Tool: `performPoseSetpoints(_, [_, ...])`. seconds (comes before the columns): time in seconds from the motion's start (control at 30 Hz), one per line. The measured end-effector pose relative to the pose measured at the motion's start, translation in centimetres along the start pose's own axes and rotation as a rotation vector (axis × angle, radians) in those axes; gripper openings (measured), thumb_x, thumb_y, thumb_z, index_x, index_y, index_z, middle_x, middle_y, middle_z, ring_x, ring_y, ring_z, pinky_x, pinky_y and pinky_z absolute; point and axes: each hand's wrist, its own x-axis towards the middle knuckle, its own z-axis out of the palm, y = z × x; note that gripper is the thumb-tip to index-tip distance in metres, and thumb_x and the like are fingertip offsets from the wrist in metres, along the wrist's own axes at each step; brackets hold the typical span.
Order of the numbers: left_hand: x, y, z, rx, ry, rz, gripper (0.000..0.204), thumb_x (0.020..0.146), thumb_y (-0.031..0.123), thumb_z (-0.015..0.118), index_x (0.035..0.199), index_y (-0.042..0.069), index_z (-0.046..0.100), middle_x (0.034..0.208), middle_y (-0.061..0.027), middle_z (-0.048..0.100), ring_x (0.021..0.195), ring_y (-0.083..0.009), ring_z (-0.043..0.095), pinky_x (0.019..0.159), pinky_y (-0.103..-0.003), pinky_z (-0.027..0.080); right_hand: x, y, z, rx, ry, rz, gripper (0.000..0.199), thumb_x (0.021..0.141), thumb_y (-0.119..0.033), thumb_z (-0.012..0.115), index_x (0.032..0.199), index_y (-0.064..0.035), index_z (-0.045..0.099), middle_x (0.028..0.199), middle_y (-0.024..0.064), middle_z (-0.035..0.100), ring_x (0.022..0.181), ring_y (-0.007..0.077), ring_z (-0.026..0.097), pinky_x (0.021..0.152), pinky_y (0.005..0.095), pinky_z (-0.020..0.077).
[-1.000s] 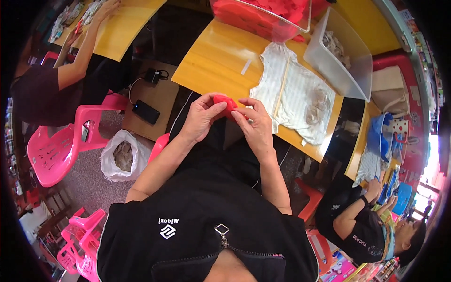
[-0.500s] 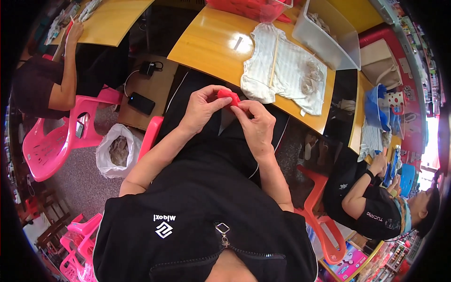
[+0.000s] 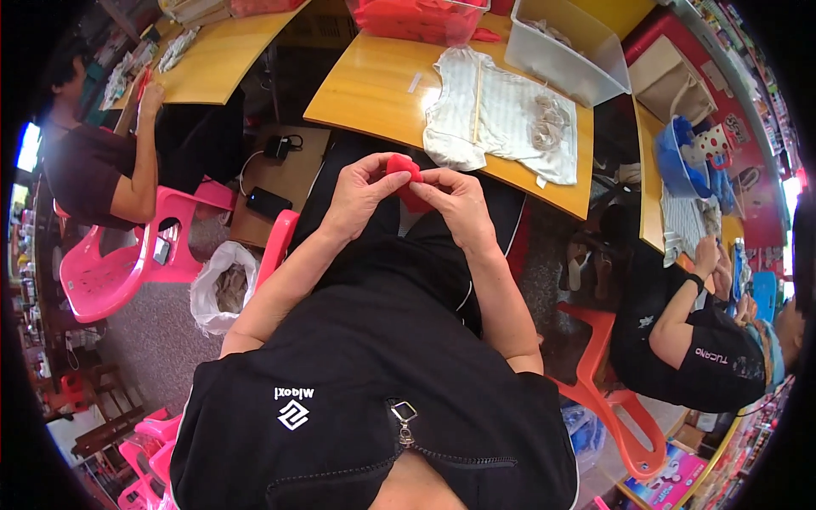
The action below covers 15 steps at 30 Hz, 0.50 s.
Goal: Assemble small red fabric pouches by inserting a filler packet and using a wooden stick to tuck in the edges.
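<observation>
Both my hands meet over my lap and pinch a small piece of red fabric. My left hand grips its left side, fingers curled. My right hand grips its right side. Most of the red piece is hidden between my fingers. Just beyond my hands, a white striped baby garment lies flat on the yellow table.
A clear bin of red fabric and a white tub stand at the table's far edge. One person sits at another yellow table on my left, another person works on my right. Pink chairs and a plastic bag stand left.
My hands stay together on the red piece, working it between the fingers. The view has tilted, so the table and white garment now sit higher and more centred.
</observation>
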Motion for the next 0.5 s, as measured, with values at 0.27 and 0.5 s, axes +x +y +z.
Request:
performPoseSetpoints(0.27, [0.2,-1.6,-0.3,-0.114,0.008,-0.146,0.025,0.087,0.008,0.064,0.11,0.0,0.061,0.1,-0.0067,0.066,0.091,-0.0106,0.061,0.084,-0.024,0.05,0.0,-0.9,-0.3,-0.157,0.064,0.072,0.015,0.079,-0.01,0.071,0.087,0.0018,0.068,0.07,0.0021,0.065,0.063,0.0051,0.058,0.057,0.0197,0.0476])
performPoseSetpoints(0.5, [0.9,-2.7,-1.1,-0.077,0.002,-0.091,0.023,0.087,0.004,0.062,0.109,0.0,0.061,0.101,-0.0077,0.066,0.092,-0.0122,0.062,0.085,-0.025,0.049,1.2,0.8,-0.4,-0.118,0.02,0.123,0.016,0.078,-0.007,0.072,0.09,0.0021,0.066,0.075,0.0014,0.064,0.067,0.0052,0.058,0.061,0.0192,0.0471])
